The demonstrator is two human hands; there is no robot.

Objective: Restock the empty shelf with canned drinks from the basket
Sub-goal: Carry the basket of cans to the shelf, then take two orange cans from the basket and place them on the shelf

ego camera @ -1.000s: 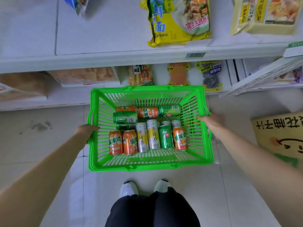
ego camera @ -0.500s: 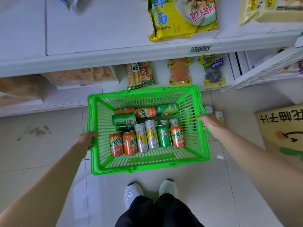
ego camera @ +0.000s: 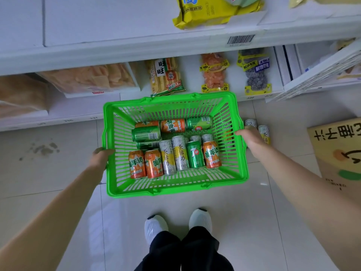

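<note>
Head view, looking down

- Green basket [ego camera: 175, 189]: in front of the person, above the white shoes [ego camera: 156, 226], far wall next to the lower shelf [ego camera: 82, 119]. Cannot tell whether it rests on the tiled floor [ego camera: 48, 182] or is lifted.
- Left hand [ego camera: 100, 157]: fingers curled over the basket's left rim, gripping it.
- Right hand [ego camera: 251, 138]: fingers curled over the right rim, gripping it.
- Contents, near row upright, touching: two orange cans [ego camera: 145, 165], two silver-and-yellow tea cans [ego camera: 173, 157], one 7up can [ego camera: 195, 154], another orange can [ego camera: 212, 154].
- Behind them, lying on their sides: green cans [ego camera: 146, 133] and an orange one [ego camera: 172, 125].
- Two floor cans [ego camera: 250, 123] stand just right of the basket, partly hidden by the right hand.
- Upper shelf [ego camera: 117, 26]: yellow packet [ego camera: 211, 14] at its right part.
- Cardboard box [ego camera: 338, 153] at far right
</note>
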